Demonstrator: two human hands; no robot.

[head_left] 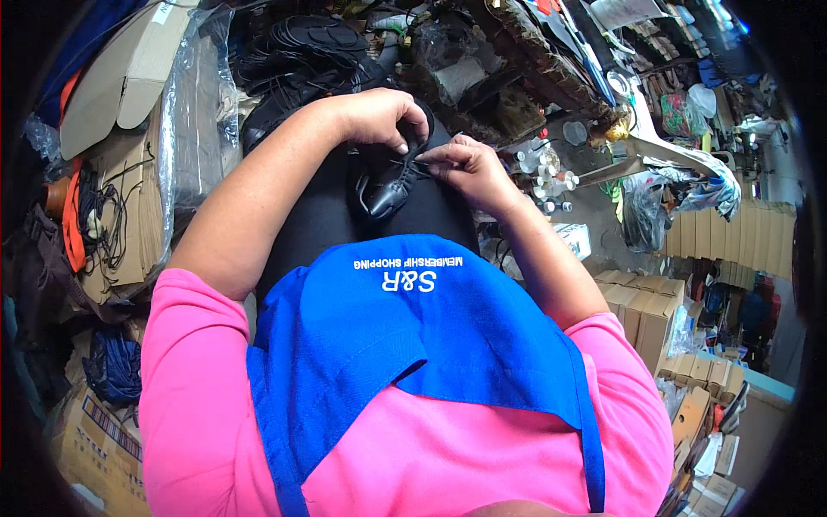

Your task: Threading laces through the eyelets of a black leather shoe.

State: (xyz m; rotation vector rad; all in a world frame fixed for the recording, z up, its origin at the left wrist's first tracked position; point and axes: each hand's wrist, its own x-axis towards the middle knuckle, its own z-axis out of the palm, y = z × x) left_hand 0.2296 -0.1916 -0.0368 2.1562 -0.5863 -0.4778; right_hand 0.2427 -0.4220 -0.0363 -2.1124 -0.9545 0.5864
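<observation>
A black lace-up shoe (388, 198) rests on my lap over dark trousers, its shiny toe pointing toward me. My left hand (386, 121) is at the shoe's far end, with thumb and fingers curled together at the lacing. Just to the right, my right hand (468, 171) pinches a thin dark shoelace beside the eyelets. Both sets of fingertips are close together over the upper. The heel part of the shoe is hard to make out against the dark trousers and the left hand.
A heap of black shoes or cords (306, 52) lies beyond my left arm. Flat cardboard (129, 73) and plastic sheeting (200, 112) stand at left. Small white-capped bottles (547, 177) sit right of my right hand. Cardboard boxes (642, 314) are stacked farther right.
</observation>
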